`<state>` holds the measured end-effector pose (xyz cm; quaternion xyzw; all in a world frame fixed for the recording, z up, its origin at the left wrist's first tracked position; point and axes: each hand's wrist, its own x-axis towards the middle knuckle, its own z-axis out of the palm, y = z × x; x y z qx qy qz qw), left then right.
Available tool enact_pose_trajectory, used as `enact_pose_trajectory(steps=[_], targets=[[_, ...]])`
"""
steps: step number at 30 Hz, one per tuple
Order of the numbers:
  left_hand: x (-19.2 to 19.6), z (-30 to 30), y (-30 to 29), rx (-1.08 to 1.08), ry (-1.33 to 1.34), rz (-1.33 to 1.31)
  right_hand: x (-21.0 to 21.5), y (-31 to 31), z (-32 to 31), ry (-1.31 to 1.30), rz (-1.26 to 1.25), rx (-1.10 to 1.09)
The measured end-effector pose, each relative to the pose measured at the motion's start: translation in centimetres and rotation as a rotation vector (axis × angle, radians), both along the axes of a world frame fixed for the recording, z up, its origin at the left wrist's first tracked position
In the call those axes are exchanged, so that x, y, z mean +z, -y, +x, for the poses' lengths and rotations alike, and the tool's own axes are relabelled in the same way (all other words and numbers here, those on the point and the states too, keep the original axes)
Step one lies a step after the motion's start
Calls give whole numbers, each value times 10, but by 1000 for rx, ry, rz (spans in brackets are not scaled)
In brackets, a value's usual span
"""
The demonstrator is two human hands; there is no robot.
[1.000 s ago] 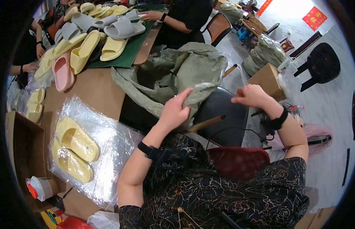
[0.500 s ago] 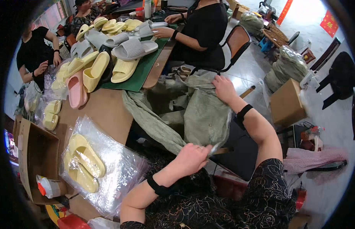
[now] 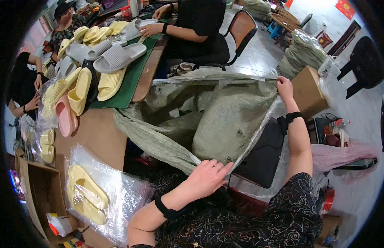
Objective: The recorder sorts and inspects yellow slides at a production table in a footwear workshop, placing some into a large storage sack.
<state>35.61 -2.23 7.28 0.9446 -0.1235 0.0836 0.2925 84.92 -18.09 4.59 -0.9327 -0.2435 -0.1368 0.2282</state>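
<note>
Green woven plastic sack [image 3: 225, 120] is stretched wide: left hand [image 3: 208, 175] grips its near rim, right hand [image 3: 284, 86] pinches the far rim; bagged yellow slippers [image 3: 86, 194] lie left of the left hand.

Both hands [image 3: 208, 175] spread a green sack [image 3: 229, 120] open.

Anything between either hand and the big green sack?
Nothing visible. The left hand grips the near rim of the sack directly, and the right hand grips its far corner, holding the mouth open.
</note>
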Motion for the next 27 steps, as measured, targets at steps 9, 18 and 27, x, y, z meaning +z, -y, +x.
enact_pose_trajectory(steps=[9, 18, 27], targets=[[-9, 28, 1, 35, 54, 96, -49, -22, 43, -25, 145, -195], [-21, 11, 7, -9, -18, -33, -123, -9, 13, -221, 157, -151], [-24, 22, 20, -40, 85, 25, -5, -22, -143, -875, 282, 135]])
